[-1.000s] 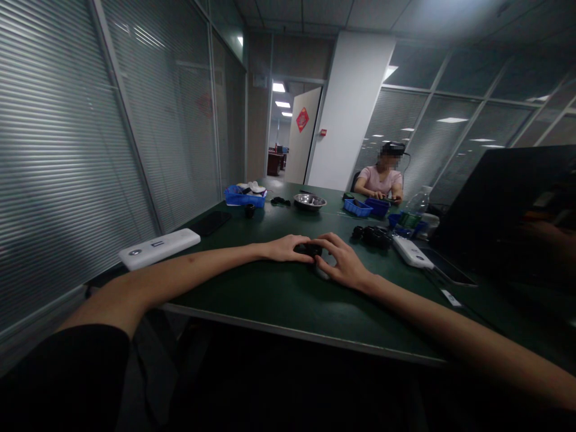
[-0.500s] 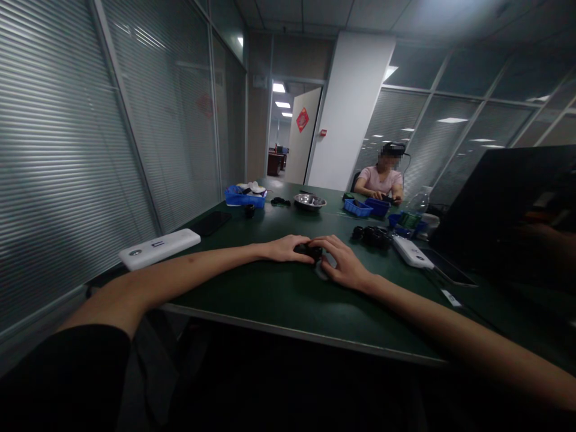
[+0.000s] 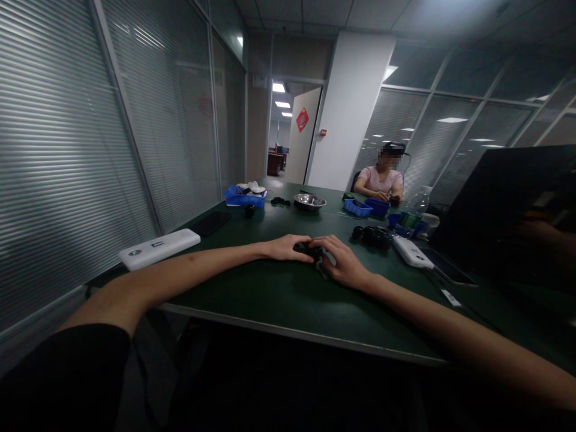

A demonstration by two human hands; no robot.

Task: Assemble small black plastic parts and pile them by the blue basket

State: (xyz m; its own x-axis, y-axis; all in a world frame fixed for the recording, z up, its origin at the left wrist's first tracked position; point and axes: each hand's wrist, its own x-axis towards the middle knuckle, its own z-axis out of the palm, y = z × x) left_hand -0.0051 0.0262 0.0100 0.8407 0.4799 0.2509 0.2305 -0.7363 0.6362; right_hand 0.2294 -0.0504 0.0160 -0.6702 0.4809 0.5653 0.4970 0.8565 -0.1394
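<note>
Between my two hands, just above the green table (image 3: pixel 270 294), is a small black object (image 3: pixel 309 249), partly covered by fingers, so its kind cannot be made out. My left hand (image 3: pixel 288 248) is closed round its left side, thumb in front and fingers behind. From the right, my right hand (image 3: pixel 341 262) grips it with curved fingers, the index finger reaching over its top. Below the right fingers shows a small pale, clear-looking patch (image 3: pixel 322 269) that I cannot name. Several black round parts (image 3: pixel 372 236) lie beyond my right hand.
To the left are a white power-bank-like box (image 3: pixel 159 247), a black phone (image 3: pixel 211 223) and a blue basket (image 3: pixel 245 197). Farther back sit a metal bowl (image 3: pixel 309 203) and blue bins (image 3: pixel 357 208). At right stand a bottle (image 3: pixel 416 210) and a dark screen (image 3: pixel 508 210). A co-worker (image 3: pixel 381 179) sits opposite.
My hands stay in nearly the same place on the black object, with slight finger shifts. The pale patch below the right fingers looks different. The co-worker's hands have moved a little.
</note>
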